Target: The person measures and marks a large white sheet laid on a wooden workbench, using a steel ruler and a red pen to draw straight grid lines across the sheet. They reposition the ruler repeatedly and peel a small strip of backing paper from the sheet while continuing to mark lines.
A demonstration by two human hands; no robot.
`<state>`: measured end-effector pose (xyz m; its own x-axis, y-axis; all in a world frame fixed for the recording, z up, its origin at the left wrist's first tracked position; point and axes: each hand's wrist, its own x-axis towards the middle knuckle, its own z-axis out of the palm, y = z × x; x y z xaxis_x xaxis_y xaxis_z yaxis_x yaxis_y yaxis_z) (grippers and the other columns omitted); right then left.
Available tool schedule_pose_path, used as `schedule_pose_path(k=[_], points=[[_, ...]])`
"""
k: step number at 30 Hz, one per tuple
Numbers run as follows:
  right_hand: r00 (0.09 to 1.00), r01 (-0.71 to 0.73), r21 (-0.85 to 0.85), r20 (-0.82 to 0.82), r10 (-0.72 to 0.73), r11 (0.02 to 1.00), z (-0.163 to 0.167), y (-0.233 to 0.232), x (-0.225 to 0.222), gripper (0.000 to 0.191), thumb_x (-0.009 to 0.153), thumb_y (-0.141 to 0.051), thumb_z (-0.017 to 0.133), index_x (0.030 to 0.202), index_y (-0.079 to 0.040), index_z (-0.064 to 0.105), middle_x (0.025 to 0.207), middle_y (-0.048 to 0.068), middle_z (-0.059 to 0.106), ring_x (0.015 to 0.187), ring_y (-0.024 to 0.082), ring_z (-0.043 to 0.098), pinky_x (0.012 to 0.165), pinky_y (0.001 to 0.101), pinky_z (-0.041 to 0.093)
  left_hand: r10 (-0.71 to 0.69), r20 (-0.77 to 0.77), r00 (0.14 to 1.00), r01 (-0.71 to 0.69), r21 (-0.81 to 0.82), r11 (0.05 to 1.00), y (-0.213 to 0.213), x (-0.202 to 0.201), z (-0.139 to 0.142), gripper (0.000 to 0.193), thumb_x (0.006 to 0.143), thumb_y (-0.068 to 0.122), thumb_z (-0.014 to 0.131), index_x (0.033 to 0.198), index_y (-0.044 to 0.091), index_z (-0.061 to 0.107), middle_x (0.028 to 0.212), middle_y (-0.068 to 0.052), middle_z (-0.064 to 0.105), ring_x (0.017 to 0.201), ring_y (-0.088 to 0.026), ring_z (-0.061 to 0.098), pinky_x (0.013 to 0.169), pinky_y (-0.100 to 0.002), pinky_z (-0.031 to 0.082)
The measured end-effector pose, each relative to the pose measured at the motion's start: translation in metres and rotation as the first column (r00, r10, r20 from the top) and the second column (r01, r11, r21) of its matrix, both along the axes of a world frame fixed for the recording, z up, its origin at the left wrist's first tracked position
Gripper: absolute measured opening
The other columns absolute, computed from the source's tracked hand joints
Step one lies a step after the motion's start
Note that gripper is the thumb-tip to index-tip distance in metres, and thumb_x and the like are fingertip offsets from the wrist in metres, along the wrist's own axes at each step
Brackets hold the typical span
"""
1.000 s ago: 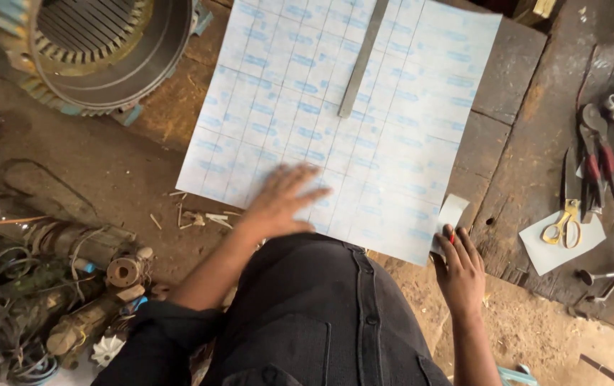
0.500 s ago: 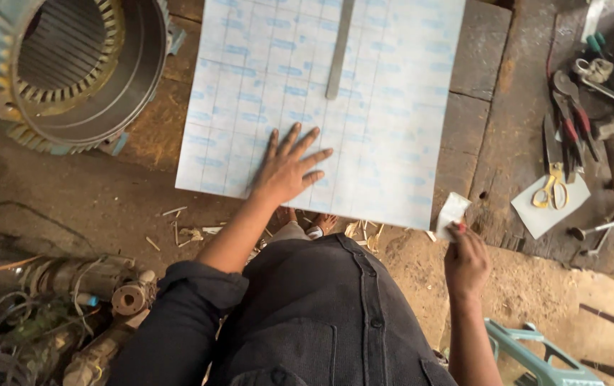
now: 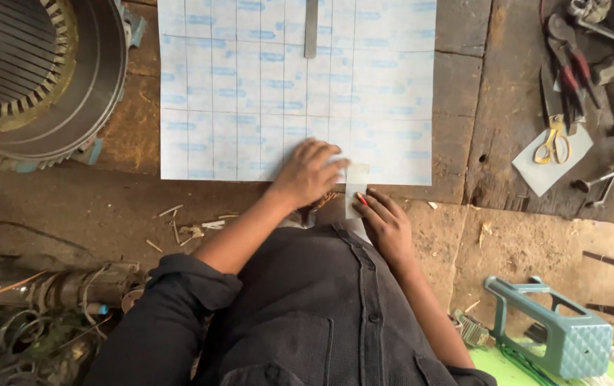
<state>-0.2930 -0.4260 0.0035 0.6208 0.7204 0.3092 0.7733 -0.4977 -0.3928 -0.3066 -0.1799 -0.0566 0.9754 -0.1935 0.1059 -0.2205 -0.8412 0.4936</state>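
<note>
A large white sheet of paper printed with pale blue marks and ruled into a grid (image 3: 296, 86) is laid flat on the rough wooden table (image 3: 464, 107), its near edge kept close to the person so that it can be reached from above. The left hand (image 3: 307, 174) is pressed down on that near edge, fingers together and slightly curled, apparently to keep the sheet from sliding. A small pale strip of paper (image 3: 356, 187) is set upright across the same edge, just beside the left hand, and is touched at its lower part by the right hand (image 3: 387, 223), whose fingers are stretched forward and close together (whether the strip is pinched or merely steadied cannot be told). A long grey metal ruler (image 3: 311, 28) is left lying on the far part of the sheet, probably as a weight and straight edge. Yellow-handled scissors (image 3: 553, 140) are kept on a scrap of white paper to the right, well apart, and a large round metal motor stator (image 3: 32, 71) is stood at the left.
</note>
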Motion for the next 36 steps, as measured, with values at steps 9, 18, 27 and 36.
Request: schedule_pose_path(k=[9,18,27,36], points=[[0.974,-0.047,-0.113,-0.225,0.02,0.992,0.012,-0.009,0.003,0.048,0.077,-0.014,0.08,0.124,-0.011,0.07,0.131,0.008,0.071,0.138,0.035,0.049,0.107,0.0498,0.045,0.028,0.066,0.997,-0.03,0.02,0.999,-0.026,-0.01,0.009,0.04,0.1,0.047,0.064,0.135,0.029,0.069,0.141,-0.009,0.053,0.139,-0.029,0.042,0.125,-0.053,0.026],[0.858,0.36,0.002,-0.394,-0.33,0.933,0.016,-0.027,0.0,0.024,0.111,-0.022,0.062,0.134,-0.019,0.064,0.126,-0.002,0.077,0.133,0.02,0.067,0.106,0.0326,0.059,0.037,0.059,0.998,-0.037,-0.006,0.999,-0.026,-0.01,0.0,0.039,0.096,0.05,0.067,0.128,0.029,0.074,0.139,-0.008,0.054,0.138,-0.027,0.043,0.125,-0.052,0.026],[0.765,0.512,0.139,-0.522,-0.377,0.847,0.019,-0.003,0.007,0.018,0.106,-0.011,0.062,0.118,0.002,0.066,0.11,0.012,0.074,0.099,0.019,0.074,0.085,0.032,0.058,0.021,0.081,0.997,-0.023,0.022,1.0,-0.026,-0.01,-0.004,0.037,0.098,0.05,0.067,0.127,0.03,0.073,0.139,-0.008,0.054,0.139,-0.026,0.043,0.126,-0.052,0.026],[0.835,0.415,-0.039,-0.38,-0.398,0.909,0.005,0.014,0.027,0.019,0.099,-0.012,0.069,0.115,-0.003,0.075,0.1,0.011,0.078,0.086,0.021,0.072,0.072,0.0322,0.059,0.041,0.098,0.994,-0.042,0.014,0.999,-0.029,-0.011,-0.003,0.037,0.096,0.049,0.069,0.128,0.03,0.074,0.139,-0.006,0.055,0.139,-0.025,0.044,0.125,-0.051,0.028]])
